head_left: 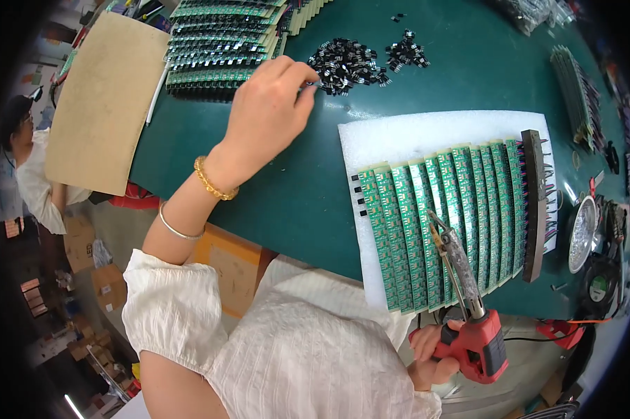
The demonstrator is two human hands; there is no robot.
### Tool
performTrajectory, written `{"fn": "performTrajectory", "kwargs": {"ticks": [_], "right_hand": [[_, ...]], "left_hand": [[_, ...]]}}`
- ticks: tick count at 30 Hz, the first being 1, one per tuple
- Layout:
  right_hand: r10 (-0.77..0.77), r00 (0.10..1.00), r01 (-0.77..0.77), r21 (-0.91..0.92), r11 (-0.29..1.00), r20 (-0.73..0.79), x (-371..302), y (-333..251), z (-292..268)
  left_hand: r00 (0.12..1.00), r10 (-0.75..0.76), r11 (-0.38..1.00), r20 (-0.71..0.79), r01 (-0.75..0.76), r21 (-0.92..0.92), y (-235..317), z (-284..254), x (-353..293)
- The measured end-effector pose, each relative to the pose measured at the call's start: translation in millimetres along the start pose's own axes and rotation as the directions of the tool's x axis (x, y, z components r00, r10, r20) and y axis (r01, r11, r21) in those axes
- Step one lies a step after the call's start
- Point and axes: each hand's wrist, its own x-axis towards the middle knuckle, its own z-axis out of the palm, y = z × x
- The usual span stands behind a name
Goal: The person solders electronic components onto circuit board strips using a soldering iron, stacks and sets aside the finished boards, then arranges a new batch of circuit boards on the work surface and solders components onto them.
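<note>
My left hand (269,101) reaches to the near left edge of a pile of small black components (350,66). Its thumb and forefinger are pinched together; a tiny dark bit shows at the tips, too small to name. My right hand (432,353) grips a red and black soldering gun (479,346). The gun's metal tip points up over a row of green circuit board strips (416,230), which lie side by side on a white foam sheet (371,136). Several black components (360,202) sit along the left edge of the leftmost strip.
Stacked green boards (220,49) stand at the back left, beside a tan board (105,105). A dark bar (533,209) lies across the strips' right end. Farther right are a metal bowl (582,234) and more bundled strips (573,98). Another person (32,160) is at the far left.
</note>
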Motion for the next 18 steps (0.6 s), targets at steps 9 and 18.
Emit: {"fn": "performTrajectory", "kwargs": {"ticks": [9, 18], "right_hand": [[-0.067, 0.997, 0.065, 0.038, 0.997, 0.044, 0.9, 4.6, -4.1], [-0.015, 0.994, 0.015, -0.005, 1.0, -0.105, -9.9, 9.5, -6.7]], "left_hand": [[1.0, 0.003, 1.0, 0.028, -0.003, 0.011, -7.4, -1.4, 2.7], [0.983, 0.009, 1.0, 0.183, -0.014, 0.026, -13.3, -5.8, 9.5]]}}
